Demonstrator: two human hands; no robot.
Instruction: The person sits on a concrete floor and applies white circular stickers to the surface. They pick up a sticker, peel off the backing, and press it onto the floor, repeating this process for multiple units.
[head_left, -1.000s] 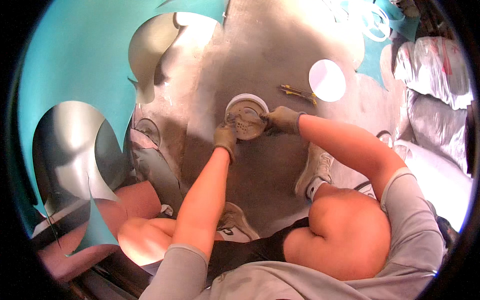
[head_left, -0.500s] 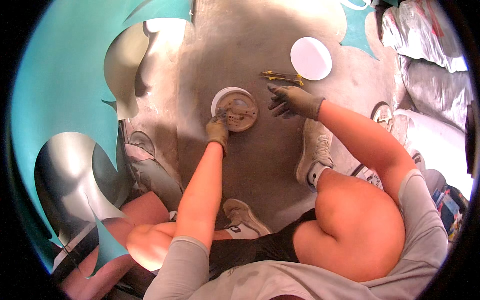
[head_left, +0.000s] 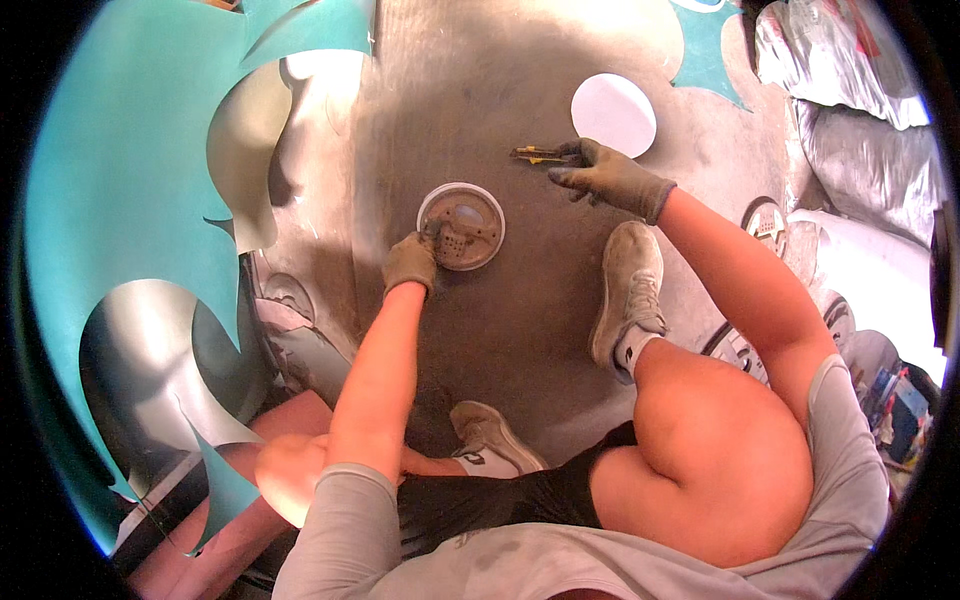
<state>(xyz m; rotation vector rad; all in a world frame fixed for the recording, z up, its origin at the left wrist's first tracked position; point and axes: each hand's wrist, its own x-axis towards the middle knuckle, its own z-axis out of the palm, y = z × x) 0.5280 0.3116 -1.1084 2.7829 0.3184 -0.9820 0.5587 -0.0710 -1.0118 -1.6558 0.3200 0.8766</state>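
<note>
My left hand (head_left: pixel 411 262), in a grey-brown work glove, grips the left edge of a round brown disc (head_left: pixel 476 222) that has cut-outs and small holes. Under this disc lies a white round sheet (head_left: pixel 497 203), showing as a thin rim around it on the floor. In my right hand (head_left: pixel 612 180), gloved the same way, is a black-and-yellow utility knife (head_left: pixel 538 154) that points left. My fingers close over its right end and hide that part.
A second white round sheet (head_left: pixel 614 113) lies just beyond my right hand. Large teal sheets with curved cut-outs (head_left: pixel 140 180) cover the left side. Silvery bags (head_left: pixel 865 165) are piled at the right. My shoes (head_left: pixel 630 300) rest on the concrete floor (head_left: pixel 500 330).
My right hand has closed on the utility knife and picked it up. The brown disc now sits nearly centred over the white sheet; my left hand has shifted slightly left.
</note>
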